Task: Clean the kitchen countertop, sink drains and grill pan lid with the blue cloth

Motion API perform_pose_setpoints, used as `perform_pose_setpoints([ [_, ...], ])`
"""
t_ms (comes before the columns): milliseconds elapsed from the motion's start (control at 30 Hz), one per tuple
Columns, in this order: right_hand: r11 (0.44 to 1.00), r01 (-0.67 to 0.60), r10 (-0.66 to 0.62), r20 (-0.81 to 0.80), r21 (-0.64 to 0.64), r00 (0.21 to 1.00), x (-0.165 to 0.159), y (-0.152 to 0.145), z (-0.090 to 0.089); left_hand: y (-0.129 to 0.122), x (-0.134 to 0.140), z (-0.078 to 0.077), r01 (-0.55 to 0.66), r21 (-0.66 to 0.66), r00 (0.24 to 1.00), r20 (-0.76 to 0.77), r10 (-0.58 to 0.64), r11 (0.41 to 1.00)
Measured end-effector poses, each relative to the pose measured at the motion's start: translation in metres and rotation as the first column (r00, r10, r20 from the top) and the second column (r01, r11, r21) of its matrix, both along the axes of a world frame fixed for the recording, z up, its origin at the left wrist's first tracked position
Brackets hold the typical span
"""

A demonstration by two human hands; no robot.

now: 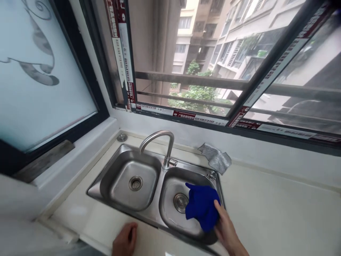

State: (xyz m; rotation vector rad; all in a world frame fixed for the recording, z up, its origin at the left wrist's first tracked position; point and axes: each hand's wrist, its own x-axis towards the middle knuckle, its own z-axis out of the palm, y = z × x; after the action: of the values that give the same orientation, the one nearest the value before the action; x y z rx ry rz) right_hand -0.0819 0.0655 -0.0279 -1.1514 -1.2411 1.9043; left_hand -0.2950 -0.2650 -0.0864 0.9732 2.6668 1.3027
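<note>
A blue cloth (204, 206) hangs bunched over the right basin (170, 213) of a steel double sink. My right hand (225, 227) grips it at its right side, with the thumb on top and the other fingers mostly hidden. Part of the basin's drain strainer (180, 202) shows at the cloth's left edge. On the pale counter, in front of the left basin (117, 192), rests my left hand (125, 239), its fingers curled into a loose fist. Nothing shows in that hand.
Behind the basins a curved faucet (170, 147) arches over the left one. A crumpled silvery cloth (216, 158) lies at the sink's back right corner. A round metal drain cover (122, 137) sits at the back left. A dark-framed window (181, 115) runs along the wall.
</note>
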Motion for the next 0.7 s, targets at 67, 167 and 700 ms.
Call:
perform_pose_setpoints([
  [67, 0.963, -0.139, 0.112, 0.128, 0.232, 0.985, 0.035, -0.016, 0.003, -0.001, 0.003, 0.009, 0.003, -0.021, 1.0, 0.026, -0.002, 1.0],
  [167, 0.551, -0.572, 0.402, 0.408, 0.608, 0.82, 0.079, -0.045, -0.006, -0.009, 0.016, 0.02, 0.016, -0.029, 0.998, 0.058, -0.014, 0.999],
  [700, -0.464, -0.483, 0.28, 0.64, 0.742, 0.715, 0.057, -0.125, -0.072, -0.12, 0.115, 0.052, -0.169, 0.047, 0.98, -0.094, 0.173, 0.984],
])
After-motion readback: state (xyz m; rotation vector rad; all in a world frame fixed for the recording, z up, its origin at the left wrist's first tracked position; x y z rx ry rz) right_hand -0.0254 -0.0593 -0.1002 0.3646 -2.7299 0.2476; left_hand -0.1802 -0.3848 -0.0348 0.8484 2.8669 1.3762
